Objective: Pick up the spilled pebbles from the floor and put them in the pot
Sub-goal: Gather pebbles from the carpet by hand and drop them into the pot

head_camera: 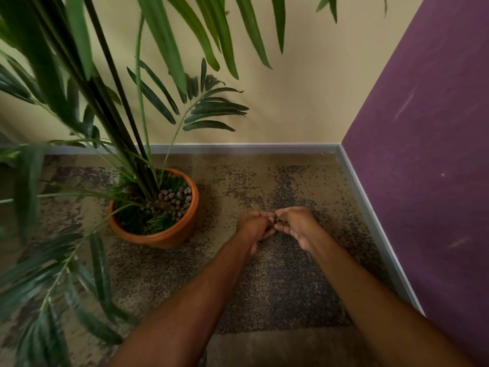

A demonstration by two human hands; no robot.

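Up top, a cream wall fills the twelve o'clock stretch, and at three o'clock a purple wall meets it in a corner, scuffed with pale marks. A grey skirting board runs along the foot of both walls. Over at nine to eleven o'clock, a tall palm plant fans long green fronds across the view, dark stems leaning toward the upper left, a lower frond drooping at seven o'clock. Underfoot, a speckled carpet in beige with dark mottled patches spreads from centre down to six o'clock.
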